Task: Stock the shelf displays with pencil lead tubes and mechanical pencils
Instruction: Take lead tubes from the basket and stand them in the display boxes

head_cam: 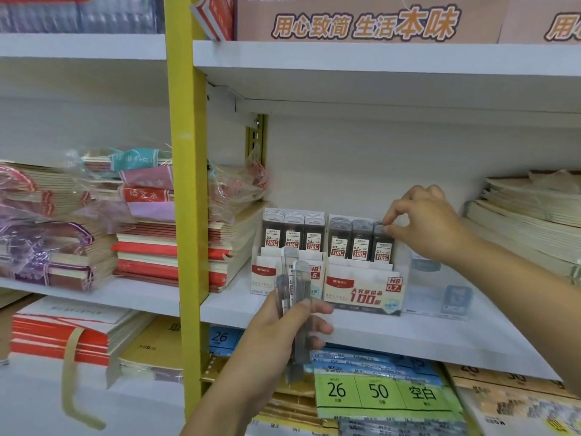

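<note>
right hand (424, 221) pinching lead tube (382, 245) in display box (361, 294), left hand (283, 335) gripping spare tubes (298, 284)

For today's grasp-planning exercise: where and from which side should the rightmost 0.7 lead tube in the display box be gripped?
Pinch the grey cap from above. The rightmost 0.7 lead tube stands upright in the HB 0.7 display box, its foot behind the box front and a neighbouring tube tight beside it, so only the top is free.
</note>
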### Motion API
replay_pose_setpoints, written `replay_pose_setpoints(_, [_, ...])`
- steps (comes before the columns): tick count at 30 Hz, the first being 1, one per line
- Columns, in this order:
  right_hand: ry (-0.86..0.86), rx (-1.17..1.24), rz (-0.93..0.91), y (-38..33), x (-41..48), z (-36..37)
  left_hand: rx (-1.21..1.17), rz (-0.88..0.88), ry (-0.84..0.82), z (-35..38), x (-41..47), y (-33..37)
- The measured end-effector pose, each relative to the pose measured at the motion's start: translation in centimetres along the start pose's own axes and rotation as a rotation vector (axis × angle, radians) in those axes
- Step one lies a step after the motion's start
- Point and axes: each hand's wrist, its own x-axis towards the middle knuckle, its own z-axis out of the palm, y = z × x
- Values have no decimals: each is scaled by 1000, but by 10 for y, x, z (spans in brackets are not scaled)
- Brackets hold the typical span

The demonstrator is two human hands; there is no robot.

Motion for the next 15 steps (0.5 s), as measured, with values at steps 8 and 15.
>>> replay_pose_setpoints(8, [102,458,-46,-43,-67,-2,-167,5,-67,13,-13,9])
replay_pose_setpoints(15, [-133,1151,66,-68,-114,21,-193,-34,-127,30,-21,5])
